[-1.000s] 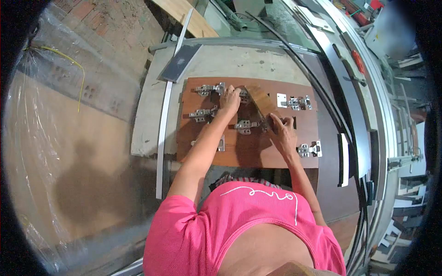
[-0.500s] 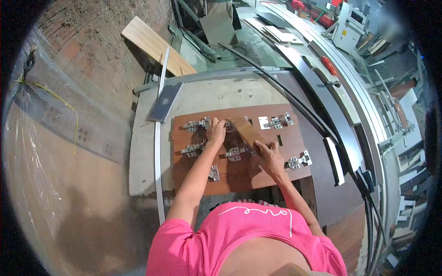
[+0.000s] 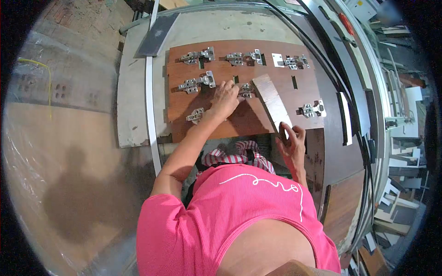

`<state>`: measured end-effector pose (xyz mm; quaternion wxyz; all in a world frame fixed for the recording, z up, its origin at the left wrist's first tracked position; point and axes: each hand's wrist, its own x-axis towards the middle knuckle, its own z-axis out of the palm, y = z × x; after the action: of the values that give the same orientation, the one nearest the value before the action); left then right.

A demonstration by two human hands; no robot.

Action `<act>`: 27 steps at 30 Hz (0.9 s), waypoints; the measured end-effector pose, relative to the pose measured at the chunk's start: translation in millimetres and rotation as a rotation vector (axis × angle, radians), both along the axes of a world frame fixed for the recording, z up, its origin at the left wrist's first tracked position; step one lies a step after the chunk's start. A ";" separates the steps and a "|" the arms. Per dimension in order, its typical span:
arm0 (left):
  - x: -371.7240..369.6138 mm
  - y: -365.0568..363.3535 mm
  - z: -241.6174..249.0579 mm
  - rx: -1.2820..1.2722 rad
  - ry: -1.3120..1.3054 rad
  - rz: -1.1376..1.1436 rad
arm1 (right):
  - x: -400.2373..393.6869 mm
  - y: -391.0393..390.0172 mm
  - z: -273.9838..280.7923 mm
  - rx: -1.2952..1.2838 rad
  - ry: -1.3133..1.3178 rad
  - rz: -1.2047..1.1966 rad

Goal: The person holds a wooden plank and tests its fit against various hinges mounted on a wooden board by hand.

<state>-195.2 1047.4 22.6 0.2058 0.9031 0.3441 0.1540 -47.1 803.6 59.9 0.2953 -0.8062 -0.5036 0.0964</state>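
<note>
A reddish-brown wooden board lies before me, with several metal cabinet hinges on it. My left hand reaches over its middle, fingers curled at a cabinet hinge, partly covered by the fingertips. Near the front edge, my right hand grips the lower end of a narrow wood strip, which slants up and left with its pale face showing. The strip's upper end is close beside that hinge. Above sits another hinge, and a hinge is left of my left hand.
Beneath the board is a pale worktop, with a long white strip and a dark rectangular plate at left. Dark long profiles run along the right. Plastic-wrapped panels stand on the left.
My left hand has gone from the upper middle hinge to the one below it. The wood strip has come nearer my body and turned its pale face up. The view has tilted down.
</note>
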 end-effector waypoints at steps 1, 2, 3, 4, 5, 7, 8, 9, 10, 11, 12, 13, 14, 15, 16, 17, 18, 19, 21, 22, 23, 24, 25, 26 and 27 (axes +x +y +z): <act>0.1 -0.2 -1.4 0.006 -0.018 0.019 | -5.4 -2.7 -1.3 -0.011 0.066 -0.022; 0.3 0.8 -4.2 0.011 -0.017 0.021 | -10.8 -2.6 -1.3 -0.017 0.132 -0.042; 0.5 3.5 -10.1 0.036 -0.008 0.017 | -16.4 -0.2 1.7 -0.006 0.116 -0.037; -0.1 6.7 -13.7 0.063 0.002 0.010 | -20.0 2.0 0.7 0.006 0.120 -0.037; -1.2 9.1 -17.9 0.102 -0.045 -0.008 | -23.4 3.7 -1.3 0.007 0.099 -0.045; -2.5 14.7 -18.7 0.109 -0.046 -0.026 | -29.3 8.7 -3.7 0.015 0.076 -0.059; -2.3 15.9 -20.2 0.103 -0.051 -0.036 | -32.0 10.8 -3.7 0.002 0.059 -0.071; -2.3 15.9 -21.9 0.104 -0.055 -0.037 | -34.0 12.4 -3.4 -0.013 0.039 -0.080; -2.7 15.4 -23.8 0.121 -0.086 -0.033 | -36.4 14.1 -2.9 -0.012 0.033 -0.079; -3.5 14.6 -25.6 0.137 -0.116 -0.028 | -39.2 15.3 -2.3 -0.033 0.021 -0.096; -4.9 12.6 -22.6 0.138 -0.121 -0.024 | -40.8 15.7 -1.9 -0.053 0.008 -0.112; -6.0 10.4 -19.3 0.118 -0.139 -0.027 | -39.7 14.9 -5.2 -0.092 -0.003 -0.116; -6.1 8.6 -15.6 0.100 -0.158 -0.030 | -39.3 14.1 -6.7 -0.088 -0.010 -0.114; -5.3 7.8 -17.4 0.105 -0.166 -0.027 | -38.9 13.4 -7.5 -0.111 -0.009 -0.125; -3.9 6.8 -19.2 0.119 -0.164 -0.012 | -38.3 13.7 -6.2 -0.133 -0.009 -0.132; -3.7 5.6 -21.3 0.131 -0.160 0.006 | -39.8 13.1 -2.7 -0.116 -0.027 -0.133; -4.2 4.4 -21.6 0.135 -0.164 0.013 | -40.1 12.7 -2.6 -0.112 -0.031 -0.126; -4.2 3.4 -21.8 0.137 -0.166 0.019 | -39.3 12.4 -3.3 -0.097 -0.035 -0.121; -2.4 4.0 -22.2 0.130 -0.172 0.026 | -37.6 12.6 -6.0 -0.080 -0.043 -0.111; -2.4 3.4 -22.8 0.133 -0.175 0.032 | -36.9 13.2 -8.4 -0.089 -0.089 -0.102; -3.0 2.0 -23.6 0.137 -0.183 0.029 | -36.3 14.9 -9.2 -0.097 -0.136 -0.093; -3.3 1.5 -22.2 0.142 -0.192 0.027 | -35.3 17.8 -7.1 -0.091 -0.141 -0.086; -3.8 1.7 -20.8 0.123 -0.235 0.027 | -34.7 20.2 -3.3 -0.080 -0.103 -0.099; -4.8 2.2 -19.2 0.128 -0.235 0.034 | -35.6 22.2 0.6 -0.070 -0.062 -0.114; -6.4 3.9 -14.4 0.073 -0.236 0.024 | -36.3 27.0 6.8 -0.064 -0.061 -0.106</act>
<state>-201.6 1051.3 8.2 0.2100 0.8814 0.3223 0.2742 -83.4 830.6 66.7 0.2586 -0.8432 -0.4658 0.0719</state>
